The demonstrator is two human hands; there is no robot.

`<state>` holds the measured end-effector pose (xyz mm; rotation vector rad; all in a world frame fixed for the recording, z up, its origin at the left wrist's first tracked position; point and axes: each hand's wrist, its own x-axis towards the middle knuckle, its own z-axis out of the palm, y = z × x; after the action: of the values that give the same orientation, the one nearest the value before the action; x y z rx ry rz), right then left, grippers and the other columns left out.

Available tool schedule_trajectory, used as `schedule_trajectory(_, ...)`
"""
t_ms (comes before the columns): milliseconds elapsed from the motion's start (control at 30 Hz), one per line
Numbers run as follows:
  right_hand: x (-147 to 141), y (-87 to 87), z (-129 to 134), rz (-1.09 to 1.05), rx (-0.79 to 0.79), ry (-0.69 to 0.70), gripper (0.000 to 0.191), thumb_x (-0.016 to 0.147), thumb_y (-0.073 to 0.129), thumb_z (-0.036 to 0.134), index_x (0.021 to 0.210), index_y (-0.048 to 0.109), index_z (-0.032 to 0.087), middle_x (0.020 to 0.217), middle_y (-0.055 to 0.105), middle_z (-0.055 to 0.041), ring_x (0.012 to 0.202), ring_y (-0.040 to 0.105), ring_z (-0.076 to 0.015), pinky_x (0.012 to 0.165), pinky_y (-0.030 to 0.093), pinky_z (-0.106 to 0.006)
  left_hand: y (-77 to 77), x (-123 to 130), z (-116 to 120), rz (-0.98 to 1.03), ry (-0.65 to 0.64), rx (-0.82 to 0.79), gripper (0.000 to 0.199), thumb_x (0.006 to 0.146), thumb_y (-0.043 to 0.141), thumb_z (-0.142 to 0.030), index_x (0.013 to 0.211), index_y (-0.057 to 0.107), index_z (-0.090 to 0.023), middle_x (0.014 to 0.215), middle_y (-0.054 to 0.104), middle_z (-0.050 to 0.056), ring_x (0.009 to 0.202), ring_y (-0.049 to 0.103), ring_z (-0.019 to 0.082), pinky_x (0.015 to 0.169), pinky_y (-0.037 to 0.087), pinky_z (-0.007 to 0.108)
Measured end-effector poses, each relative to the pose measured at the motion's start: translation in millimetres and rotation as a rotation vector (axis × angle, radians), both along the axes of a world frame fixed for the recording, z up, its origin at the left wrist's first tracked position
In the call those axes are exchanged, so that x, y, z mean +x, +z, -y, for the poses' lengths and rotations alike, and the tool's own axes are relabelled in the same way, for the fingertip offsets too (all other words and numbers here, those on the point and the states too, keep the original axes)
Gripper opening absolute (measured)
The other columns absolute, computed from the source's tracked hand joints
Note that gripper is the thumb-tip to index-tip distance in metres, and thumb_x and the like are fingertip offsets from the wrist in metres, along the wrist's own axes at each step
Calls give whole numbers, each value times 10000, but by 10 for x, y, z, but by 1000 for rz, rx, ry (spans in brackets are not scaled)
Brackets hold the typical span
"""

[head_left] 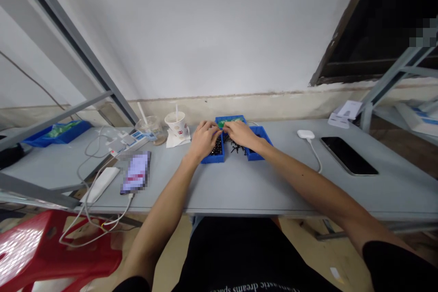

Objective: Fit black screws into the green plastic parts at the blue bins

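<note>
My left hand [204, 139] is over the left blue bin [214, 159], which holds small black parts [217, 147]. Its thumb and fingers are pinched together, and whatever is between them is too small to make out. Close beside it, my right hand [241, 133] also pinches with its fingertips, their contents hidden. Below the right hand, loose black pieces [237, 148] lie on the table between the bins. The right blue bin [256, 156] is partly covered by my right wrist. Behind both hands, a third blue bin [230, 117] holds something green.
Left of the bins stand a paper cup [176, 125] with a straw and a clear plastic cup [155, 131]. A power strip [132, 141], a lit phone [136, 171] and cables lie further left. On the right are a white earbud case [305, 134] and a dark phone [349, 156].
</note>
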<state>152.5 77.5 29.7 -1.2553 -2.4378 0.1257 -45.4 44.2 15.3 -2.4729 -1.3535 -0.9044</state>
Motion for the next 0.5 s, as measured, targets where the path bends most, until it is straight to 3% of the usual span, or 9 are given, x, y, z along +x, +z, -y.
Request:
schedule_trajectory(133,52,-97,2,197,-6,-48,191,948,568,117,981,751,158,956,783,-150,888,722,-253,677,368,-308,16,-29,16,25,53,36,322,1081,486,-345,957,751,-210,1235,651,103,1187,542,286,1062,489,469)
schedule_trajectory(233,36,-145,18,299,15,-71,235,968,536,113,1006,767,131,977,787,-181,912,741,-279,703,419,-316,17,-38,13,69,86,71,338,1082,482,-350,931,748,-207,1172,657,104,1153,556,280,1046,498,464)
schedule_trajectory(367,-19,-143,11,359,25,-100,269,985,510,123,1033,774,106,991,789,-205,954,754,-305,743,462,-326,2,-32,-5,126,141,135,350,1090,472,-360,928,736,-197,1105,666,100,1094,571,271,1016,503,443)
schedule_trajectory(500,-48,-132,-3,375,15,-104,279,934,518,60,1007,783,104,990,791,-211,969,756,-321,761,476,-335,-4,-10,-2,137,114,117,325,1090,475,-349,953,730,-202,1100,667,97,1090,578,268,1010,505,429)
